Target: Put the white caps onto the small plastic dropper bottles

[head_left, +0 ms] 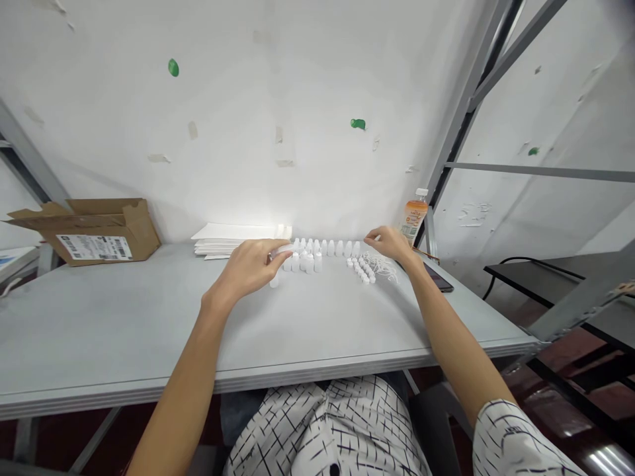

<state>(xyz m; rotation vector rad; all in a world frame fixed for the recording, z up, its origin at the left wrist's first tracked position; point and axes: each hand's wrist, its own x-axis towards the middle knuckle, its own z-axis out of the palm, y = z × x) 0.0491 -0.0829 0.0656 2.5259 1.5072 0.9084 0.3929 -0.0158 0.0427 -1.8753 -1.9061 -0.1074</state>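
Note:
Small white bottles (339, 248) stand upright in a row toward the back of the table, with several more grouped in front of the row's left part. At that left end, my left hand (251, 263) is closed, its thumb and fingers around a small white bottle (284, 249), partly hidden. My right hand (391, 242) is beside the row's right end, fingertips pressed together; what they hold, if anything, is too small to make out. Below it lie small white caps (364, 271) in short rows, next to a tangle of thin white strings (383, 266).
A stack of white sheets (231, 235) lies left of the bottles, against the wall. An open cardboard box (104, 228) is at the far left. Right of my right hand are an orange drink bottle (414, 215) and a phone (439, 279). Metal frame posts flank the table (149, 324).

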